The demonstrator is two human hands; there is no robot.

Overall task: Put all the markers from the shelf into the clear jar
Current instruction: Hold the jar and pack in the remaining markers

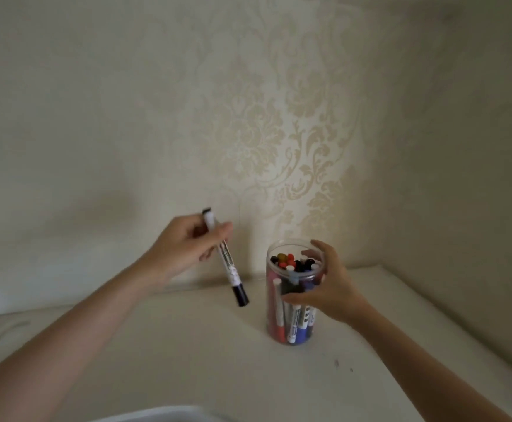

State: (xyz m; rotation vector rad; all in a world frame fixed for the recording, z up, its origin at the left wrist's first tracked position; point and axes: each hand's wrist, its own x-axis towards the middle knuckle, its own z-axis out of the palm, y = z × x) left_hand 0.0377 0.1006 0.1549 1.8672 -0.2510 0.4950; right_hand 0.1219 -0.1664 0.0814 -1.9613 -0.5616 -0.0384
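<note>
A clear jar [274, 312] stands upright on the white shelf [187, 345], packed with several markers [292, 321] in red, blue and black. My right hand [324, 287] wraps around the jar's upper right side, thumb in front and fingers over the rim. My left hand [187, 245] holds a black-capped white marker [227, 263] in the air to the left of the jar, tilted with its black cap pointing down and to the right. No loose marker lies on the visible shelf surface.
Patterned cream wallpaper [279, 132] rises behind the shelf, and a side wall [477, 178] closes it on the right. A white rounded edge [163, 414] shows at the bottom. Small dark specks [337, 363] mark the shelf in front of the jar.
</note>
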